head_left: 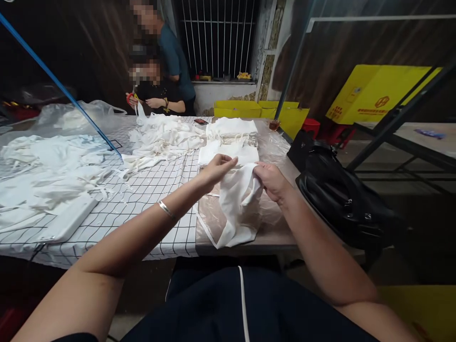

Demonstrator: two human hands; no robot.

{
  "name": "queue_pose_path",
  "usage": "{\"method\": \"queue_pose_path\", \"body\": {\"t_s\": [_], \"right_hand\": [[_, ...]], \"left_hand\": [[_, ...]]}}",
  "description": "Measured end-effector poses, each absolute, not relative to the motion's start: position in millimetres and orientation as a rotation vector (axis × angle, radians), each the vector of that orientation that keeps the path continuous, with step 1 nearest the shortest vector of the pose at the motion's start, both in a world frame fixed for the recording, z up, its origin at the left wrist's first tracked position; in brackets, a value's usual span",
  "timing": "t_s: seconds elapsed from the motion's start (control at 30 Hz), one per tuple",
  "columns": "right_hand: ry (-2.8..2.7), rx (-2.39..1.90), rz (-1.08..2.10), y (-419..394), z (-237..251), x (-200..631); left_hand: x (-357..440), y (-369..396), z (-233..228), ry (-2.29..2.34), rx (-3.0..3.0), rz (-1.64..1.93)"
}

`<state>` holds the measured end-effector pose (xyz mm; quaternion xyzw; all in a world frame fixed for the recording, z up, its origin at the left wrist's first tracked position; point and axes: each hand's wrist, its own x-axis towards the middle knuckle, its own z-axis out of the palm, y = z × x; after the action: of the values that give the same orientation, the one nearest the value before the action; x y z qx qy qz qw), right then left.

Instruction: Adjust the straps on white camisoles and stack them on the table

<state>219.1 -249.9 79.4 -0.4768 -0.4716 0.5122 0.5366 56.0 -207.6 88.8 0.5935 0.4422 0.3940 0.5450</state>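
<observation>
A thin white cloth piece (237, 204) hangs in folds over the near edge of the table, between my two hands. My right hand (271, 179) is closed, pinching the cloth's upper right corner between thumb and fingers. At the upper left edge of the same cloth is my left hand (218, 172), its thumb and fingers brought together on the fabric; the exact grip is partly hidden. Just beyond my fingers lies a neat stack of white cloth pieces (231, 128), in a nearer and a farther pile.
Loose white cloth heaps (164, 137) cover the checkered tablecloth (153, 190) on the left, near a white flat box (69, 221). A blue pole (60, 85) slants across. A black bag (342, 199) sits at right. Two people are across the table, one holding red-handled scissors (131, 98).
</observation>
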Motion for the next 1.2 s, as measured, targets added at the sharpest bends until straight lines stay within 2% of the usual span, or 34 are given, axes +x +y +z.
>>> {"method": "queue_pose_path", "body": {"t_s": [0.13,0.3,0.37,0.5,0.6,0.67,0.83,1.03,1.2], "right_hand": [[-1.244,-1.191,1.095,-238,101,222],[-1.293,-1.233,0.995,-239,110,229],[-1.295,-1.235,1.036,-241,111,237],[-1.255,-1.242,1.231,-242,110,264],[-1.244,-1.272,1.457,-238,104,282],[-1.264,-1.29,1.485,-232,96,286],[-1.243,-1.255,0.909,-226,74,273],[-1.17,-1.155,0.869,-253,58,264],[-1.135,-1.127,0.336,-288,61,243]], "left_hand": [[67,-234,73,0.843,1.773,0.843],[83,-232,55,1.053,1.845,1.146],[84,-224,54,0.979,1.728,1.074],[69,-211,66,0.65,1.278,0.697],[54,-207,77,0.605,1.096,0.651],[49,-207,81,0.617,1.041,0.676],[51,-210,89,0.547,0.963,0.729],[47,-205,93,0.436,0.826,0.804],[61,-215,91,0.384,0.949,0.888]]}}
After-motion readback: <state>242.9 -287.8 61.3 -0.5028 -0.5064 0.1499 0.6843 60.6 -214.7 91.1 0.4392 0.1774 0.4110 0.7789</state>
